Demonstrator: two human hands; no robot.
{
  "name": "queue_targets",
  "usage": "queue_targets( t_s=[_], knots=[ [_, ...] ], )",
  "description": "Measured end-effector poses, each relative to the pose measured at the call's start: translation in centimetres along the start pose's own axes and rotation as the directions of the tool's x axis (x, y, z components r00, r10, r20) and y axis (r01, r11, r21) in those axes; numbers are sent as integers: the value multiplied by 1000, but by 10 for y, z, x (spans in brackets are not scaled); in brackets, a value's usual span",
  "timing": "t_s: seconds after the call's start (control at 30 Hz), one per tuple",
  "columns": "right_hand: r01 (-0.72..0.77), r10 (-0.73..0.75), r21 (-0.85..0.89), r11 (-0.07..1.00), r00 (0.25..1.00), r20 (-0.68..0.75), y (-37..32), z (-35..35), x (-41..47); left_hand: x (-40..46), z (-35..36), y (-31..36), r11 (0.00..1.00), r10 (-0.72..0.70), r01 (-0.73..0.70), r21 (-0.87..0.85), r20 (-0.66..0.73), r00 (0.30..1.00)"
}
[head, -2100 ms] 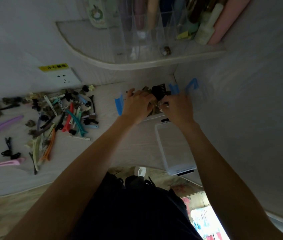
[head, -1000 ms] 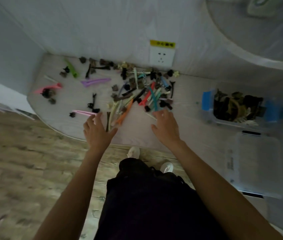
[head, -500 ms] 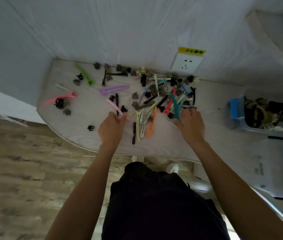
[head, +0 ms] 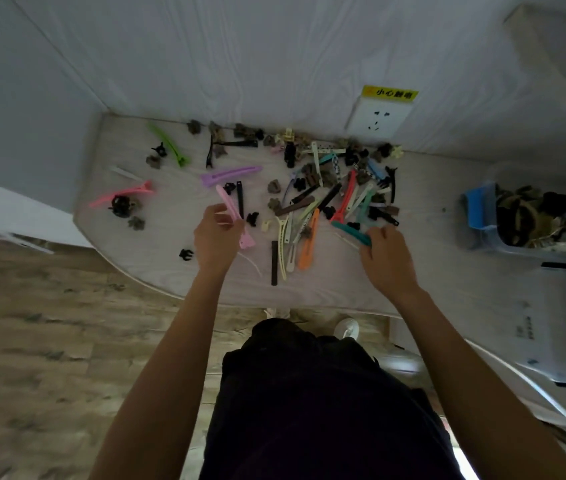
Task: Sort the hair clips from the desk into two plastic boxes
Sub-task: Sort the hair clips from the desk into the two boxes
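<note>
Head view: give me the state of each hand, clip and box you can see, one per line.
left hand: gripping the pale pink clip, lifted
right hand: pinching the teal clip
clip pile: loose, unsorted on the desk
blue-handled box: open, holding dark claw clips
clear box: contents not visible

Dim and underexposed, with grey, flat light on the wall (head: 274,57) toward 12 o'clock. Motion-blurred along the floor (head: 32,341) at 8 o'clock. Bowed by wide-angle distortion at the edges. Soft, grainy throughout.
</note>
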State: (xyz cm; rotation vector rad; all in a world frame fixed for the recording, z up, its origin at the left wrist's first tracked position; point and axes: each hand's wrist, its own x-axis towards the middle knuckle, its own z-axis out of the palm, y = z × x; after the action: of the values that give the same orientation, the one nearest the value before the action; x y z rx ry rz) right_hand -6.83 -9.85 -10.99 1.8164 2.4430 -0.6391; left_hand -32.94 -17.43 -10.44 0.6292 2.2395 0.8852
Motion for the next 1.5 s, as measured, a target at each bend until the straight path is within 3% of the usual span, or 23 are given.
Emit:
queue_targets(
  t_s=[0.07,0.17,0.23,0.3,0.47,0.67,0.8,0.97,1.07,1.17,1.5],
  knots=[
    [-11,12,-16,1000,998,57,4,8,-5,-9,-7,-4,985,162,-163,53,25,986],
    [13,-9,-41,999,995,96,5,11,-4,-25,-13,-17,878,413,-438,191,160,897],
    [45,-38,-55,998,993,114,2,12,-3,-31,-13,-29,762,486,-558,329,279,828],
    [87,-81,-55,995,991,105,-1,12,-5,-30,-11,-36,689,469,-589,422,359,807],
    [202,-215,152,968,973,78,-24,8,-13,-27,-7,-37,641,426,-563,522,369,826],
    [484,-477,18,875,854,209,-44,12,6,-25,-5,-47,583,449,-538,609,311,838],
    [589,-541,-111,800,789,292,-45,13,17,-38,1,-38,681,408,-423,597,170,897],
    [556,-524,-95,826,818,237,-35,15,23,-57,31,-17,851,228,-277,446,162,960],
    [517,-495,-83,852,847,193,-25,15,24,-53,47,-16,813,170,-273,515,239,956],
    [458,-446,-35,888,879,168,-22,14,24,-54,50,-13,846,100,-217,487,254,962],
    [361,-375,162,919,924,70,-37,13,14,-34,31,-20,887,118,-227,402,279,953]
  ],
)
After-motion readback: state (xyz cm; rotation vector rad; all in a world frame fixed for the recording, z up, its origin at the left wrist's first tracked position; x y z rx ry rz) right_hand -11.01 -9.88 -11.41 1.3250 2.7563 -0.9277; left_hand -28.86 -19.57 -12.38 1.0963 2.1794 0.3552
